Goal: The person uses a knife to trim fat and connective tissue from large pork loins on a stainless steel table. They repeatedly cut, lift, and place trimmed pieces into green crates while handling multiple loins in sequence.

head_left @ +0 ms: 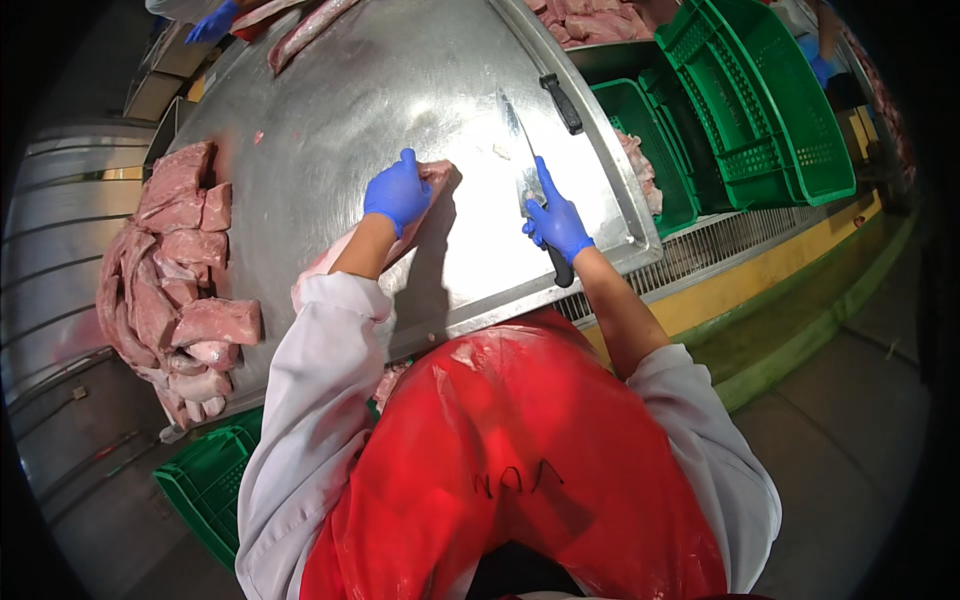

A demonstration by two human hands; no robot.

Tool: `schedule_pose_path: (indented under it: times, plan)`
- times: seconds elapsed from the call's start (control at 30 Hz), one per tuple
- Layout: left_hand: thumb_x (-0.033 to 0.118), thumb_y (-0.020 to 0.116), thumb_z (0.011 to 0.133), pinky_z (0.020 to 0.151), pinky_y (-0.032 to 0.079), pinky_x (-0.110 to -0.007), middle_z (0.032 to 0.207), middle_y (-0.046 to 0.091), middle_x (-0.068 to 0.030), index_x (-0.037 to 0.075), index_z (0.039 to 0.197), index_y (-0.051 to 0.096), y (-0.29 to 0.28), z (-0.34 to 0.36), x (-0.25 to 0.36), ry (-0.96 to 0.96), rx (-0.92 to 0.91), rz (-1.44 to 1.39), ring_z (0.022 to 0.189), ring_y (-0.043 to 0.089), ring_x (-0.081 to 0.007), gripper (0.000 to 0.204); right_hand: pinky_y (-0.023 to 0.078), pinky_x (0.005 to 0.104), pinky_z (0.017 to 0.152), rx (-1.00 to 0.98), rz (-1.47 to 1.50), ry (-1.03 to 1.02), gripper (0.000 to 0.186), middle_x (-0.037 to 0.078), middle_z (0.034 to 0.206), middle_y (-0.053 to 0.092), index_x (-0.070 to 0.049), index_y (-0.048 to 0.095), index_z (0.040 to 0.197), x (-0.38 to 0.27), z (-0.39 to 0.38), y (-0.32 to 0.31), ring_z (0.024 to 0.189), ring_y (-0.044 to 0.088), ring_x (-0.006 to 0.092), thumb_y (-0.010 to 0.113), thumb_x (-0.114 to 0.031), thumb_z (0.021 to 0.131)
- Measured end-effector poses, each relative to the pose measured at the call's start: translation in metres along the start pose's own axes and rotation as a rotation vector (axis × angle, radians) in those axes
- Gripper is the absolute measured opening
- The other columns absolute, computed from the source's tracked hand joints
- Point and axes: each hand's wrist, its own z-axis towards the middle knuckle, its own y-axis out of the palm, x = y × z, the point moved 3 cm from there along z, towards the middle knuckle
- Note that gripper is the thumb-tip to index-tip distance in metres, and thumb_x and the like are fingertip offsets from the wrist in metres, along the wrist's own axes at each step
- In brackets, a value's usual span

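Note:
A long strip of pink meat (432, 190) lies slantwise on the steel table (340, 110), its near end partly behind my left forearm. Blue-gloved, my left hand (398, 192) is closed on the strip near its far end. To the right, my right hand (560, 226), also in a blue glove, grips a knife (515, 125). Its black handle sticks out below the palm, the index finger stretches forward, and the blade points away from me over the table. A small pale scrap (501, 151) sits close to the blade.
Cut meat pieces (180, 280) are heaped on the table's left. A second black-handled knife (562, 104) rests by the right rim. Green crates (765, 110) stand beyond that rim, and another green crate (205, 485) is low at left. Another person's blue-gloved hand (212, 24) shows far left.

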Motion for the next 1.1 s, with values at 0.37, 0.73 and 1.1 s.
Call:
schedule_pose_path:
  times: [0.37,0.73,1.1]
  plan:
    - [0.035,0.063,0.090,0.083,0.054,-0.052,0.116,0.061,-0.0234,0.007,0.122,0.052,-0.003,-0.028,0.041,0.006,0.062,0.159,0.099,0.067,-0.0436,0.044,0.058,0.0326,0.056,0.010,-0.056,-0.092,0.080,0.017,0.102,0.069,-0.036,0.007,0.161,-0.034,0.035,0.024,0.069,0.069,0.0175,0.054,-0.012,0.100]
    - [0.021,0.060,0.093,0.072,0.059,-0.039,0.106,0.072,-0.0079,0.012,0.101,0.076,0.071,0.015,0.020,0.262,-0.079,0.693,0.095,0.072,-0.0254,0.020,0.055,0.0315,0.052,0.040,0.004,-0.018,0.082,0.012,0.078,0.067,-0.033,0.007,0.162,0.014,-0.001,-0.022,0.061,0.067,0.0172,0.054,-0.009,0.099]
    - [0.021,0.057,0.086,0.105,0.037,-0.057,0.138,0.051,-0.0266,0.002,0.123,0.059,0.035,-0.072,0.042,0.078,-0.030,0.040,0.129,0.047,-0.0429,0.042,0.050,0.0311,0.041,0.083,0.169,0.000,0.084,0.012,0.079,0.064,-0.034,0.003,0.162,0.060,-0.044,-0.057,0.052,0.062,0.0183,0.050,-0.002,0.099]
